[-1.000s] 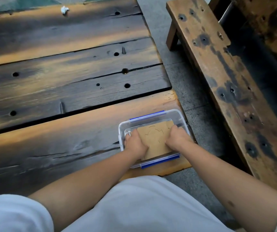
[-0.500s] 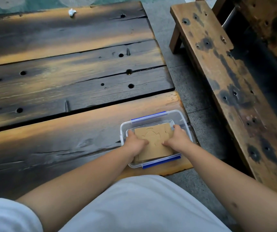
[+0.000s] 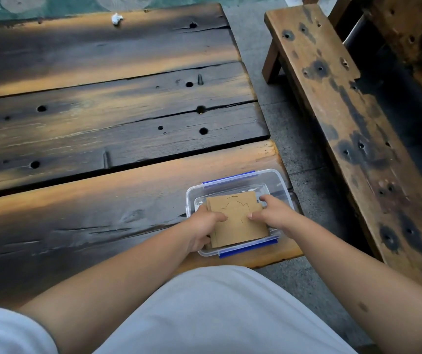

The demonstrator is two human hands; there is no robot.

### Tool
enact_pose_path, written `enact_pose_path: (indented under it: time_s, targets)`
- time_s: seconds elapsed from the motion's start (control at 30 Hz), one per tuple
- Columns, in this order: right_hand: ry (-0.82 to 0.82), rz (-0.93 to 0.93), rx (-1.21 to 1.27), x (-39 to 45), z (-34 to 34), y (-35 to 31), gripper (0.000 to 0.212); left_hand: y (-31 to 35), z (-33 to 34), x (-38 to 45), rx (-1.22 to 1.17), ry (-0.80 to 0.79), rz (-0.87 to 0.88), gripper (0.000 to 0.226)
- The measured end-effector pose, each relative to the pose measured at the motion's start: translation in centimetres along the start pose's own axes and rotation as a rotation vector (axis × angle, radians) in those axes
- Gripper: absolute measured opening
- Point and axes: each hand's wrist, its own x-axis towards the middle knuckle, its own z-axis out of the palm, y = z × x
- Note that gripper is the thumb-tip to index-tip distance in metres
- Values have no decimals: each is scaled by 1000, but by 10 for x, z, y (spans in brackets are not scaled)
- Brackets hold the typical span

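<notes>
A clear plastic box (image 3: 279, 180) with blue clips sits at the near right corner of the dark wooden table (image 3: 102, 118). Over its opening is a stack of flat brown wooden boards (image 3: 235, 223) with curved cut lines on the top face. My left hand (image 3: 202, 226) grips the stack's left edge, thumb on top and fingers curled under. My right hand (image 3: 271, 213) holds the right edge, thumb on the top face and fingers at the side. The stack's near end sits raised above the box rim.
A worn wooden bench (image 3: 353, 129) runs along the right, past a strip of grey floor (image 3: 304, 149). A small crumpled white scrap (image 3: 116, 19) lies at the table's far edge. The table planks have holes and gaps. My white clothing fills the bottom of the view.
Both hands have shifted from pressing on top of the boards to gripping their side edges. The stack has come up and toward me, out of the box.
</notes>
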Motion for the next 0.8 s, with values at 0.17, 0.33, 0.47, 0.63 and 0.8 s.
enact_pose_path:
  time_s: [0.17,0.33,0.47,0.63,0.8]
  targets:
    - [-32,-16,-33,-1,3,-5,68,-1,0,0,36,-83,12,25]
    - [-26,-47,-29,-1,6,-4,41,0,1,0,102,-53,23,12]
    - [-26,-52,-97,0,6,-2,44,2,0,2,151,-29,21,25]
    - [-70,-43,-123,-1,6,1,45,2,2,4,193,-24,23,29]
    - [-77,-47,-116,-1,5,2,41,6,3,1,206,-14,30,18]
